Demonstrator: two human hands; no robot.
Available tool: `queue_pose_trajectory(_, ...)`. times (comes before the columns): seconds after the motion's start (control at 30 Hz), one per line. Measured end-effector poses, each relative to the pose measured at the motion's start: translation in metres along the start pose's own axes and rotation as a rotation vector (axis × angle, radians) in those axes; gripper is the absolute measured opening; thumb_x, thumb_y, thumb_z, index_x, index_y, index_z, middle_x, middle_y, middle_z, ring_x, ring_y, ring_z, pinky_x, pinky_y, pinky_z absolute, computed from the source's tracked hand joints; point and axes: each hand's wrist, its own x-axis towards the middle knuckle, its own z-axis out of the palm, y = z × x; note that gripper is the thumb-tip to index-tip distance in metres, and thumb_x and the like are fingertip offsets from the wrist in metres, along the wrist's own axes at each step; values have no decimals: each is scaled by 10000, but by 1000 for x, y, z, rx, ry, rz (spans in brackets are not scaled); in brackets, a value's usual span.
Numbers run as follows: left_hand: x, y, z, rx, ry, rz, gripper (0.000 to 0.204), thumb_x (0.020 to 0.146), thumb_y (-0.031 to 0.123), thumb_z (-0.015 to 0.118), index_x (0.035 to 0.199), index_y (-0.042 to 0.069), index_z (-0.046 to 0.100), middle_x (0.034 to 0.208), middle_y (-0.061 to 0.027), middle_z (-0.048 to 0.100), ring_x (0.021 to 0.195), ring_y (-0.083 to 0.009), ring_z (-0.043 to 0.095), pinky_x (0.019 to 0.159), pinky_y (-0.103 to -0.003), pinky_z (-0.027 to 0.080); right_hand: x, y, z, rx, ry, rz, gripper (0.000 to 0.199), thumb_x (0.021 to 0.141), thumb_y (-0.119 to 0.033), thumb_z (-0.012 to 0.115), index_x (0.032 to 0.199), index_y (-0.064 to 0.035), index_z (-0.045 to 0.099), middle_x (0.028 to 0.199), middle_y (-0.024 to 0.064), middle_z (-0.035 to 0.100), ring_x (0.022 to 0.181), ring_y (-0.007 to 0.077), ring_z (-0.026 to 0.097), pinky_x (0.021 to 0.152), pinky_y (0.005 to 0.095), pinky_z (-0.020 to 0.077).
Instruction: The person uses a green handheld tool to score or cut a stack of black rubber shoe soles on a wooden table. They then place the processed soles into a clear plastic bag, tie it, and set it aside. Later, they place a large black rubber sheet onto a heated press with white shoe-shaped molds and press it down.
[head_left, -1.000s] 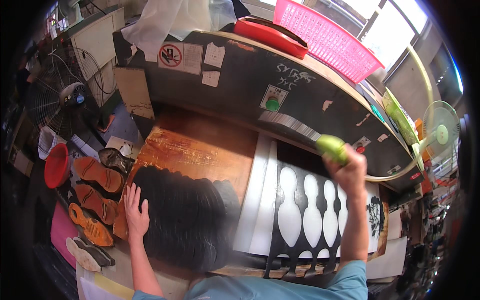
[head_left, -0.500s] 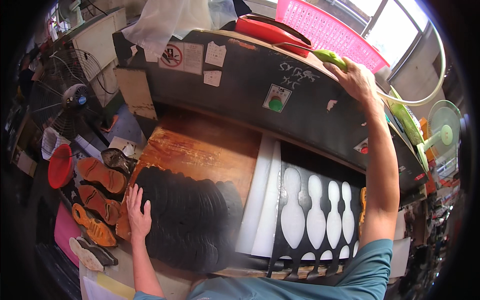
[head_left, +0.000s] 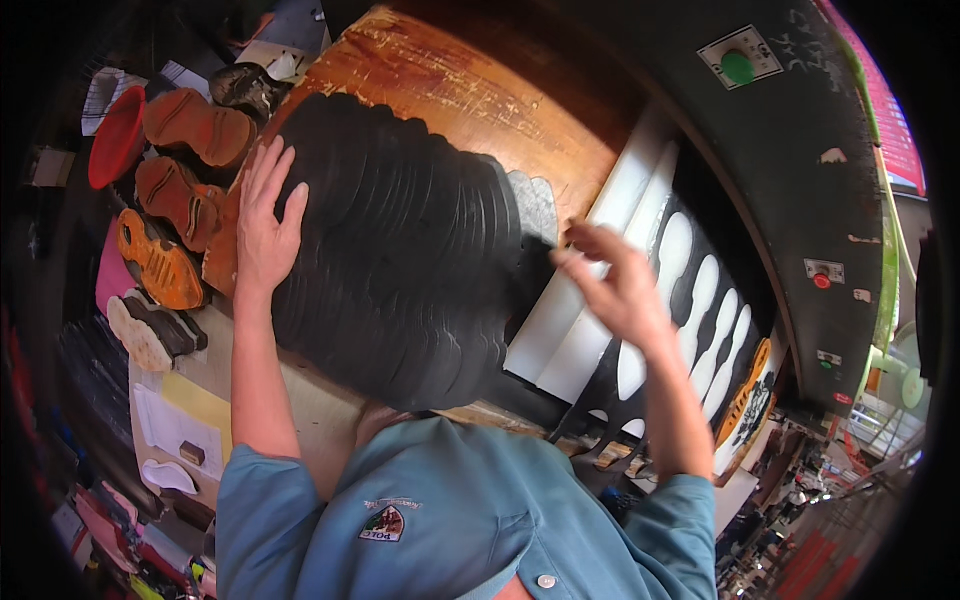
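A long row of overlapping black sole-shaped sheets [head_left: 400, 250] lies on the worn wooden board [head_left: 430, 70]. My left hand [head_left: 268, 220] rests against the left end of the row, its fingers stretched out and thumb apart. Past the right end, where a few greyish sheets [head_left: 535, 205] show, my right hand [head_left: 625, 285] hovers over the white strips [head_left: 585, 280]. Its fingers are loosely bent and apart, somewhat blurred, with nothing visible between them. Beside it lies a black sheet with sole-shaped cutouts [head_left: 690, 275], white showing through the holes.
Brown and orange shoe-sole-shaped cutting dies [head_left: 200, 127] stand left of the board, near a red bowl [head_left: 118, 137]. A dark machine beam [head_left: 740, 150] with a green button [head_left: 738, 67] and a red button [head_left: 822, 281] spans the far right. Another orange die [head_left: 745, 390] stands at the right.
My right hand has let go of the green-handled air blow gun and come down beside the row. My left hand stays at the row's left end. The view has turned and moved closer.
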Motion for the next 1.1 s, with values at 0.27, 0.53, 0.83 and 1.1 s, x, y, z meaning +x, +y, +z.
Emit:
queue_pose_trajectory(0.27,4,4,-1,-31,13,3,462,1069,229,613,1477,14,586,1618,-164,492,1529,-379,403,1271,-486,295,-16,-17,77,-548,356,-219,618,885,-260,798,1334,116,602,1183,269,684,1029,406,644,911,512,484)
queue_pose_trajectory(0.53,1,3,2,-48,33,-24,456,1053,225,638,1467,37,605,1606,-138,514,1538,-369,394,1279,-489,282,15,-16,85,-555,321,-61,679,938,-330,737,1369,168,574,1264,339,647,1167,441,633,1008,503,483)
queue_pose_trajectory(0.83,1,1,3,-53,47,-14,467,1048,244,642,1460,26,612,1596,-153,522,1542,-365,392,1283,-511,263,51,-16,54,-256,114,307,673,937,-537,731,1178,92,707,972,256,748,943,381,742,866,444,569)
queue_pose_trajectory(1.1,2,5,1,-66,40,-45,470,1051,254,632,1462,26,612,1606,-146,514,1549,-358,384,1288,-513,250,46,-22,43,170,15,250,606,915,-493,794,1120,68,692,973,143,757,912,225,721,838,369,560)
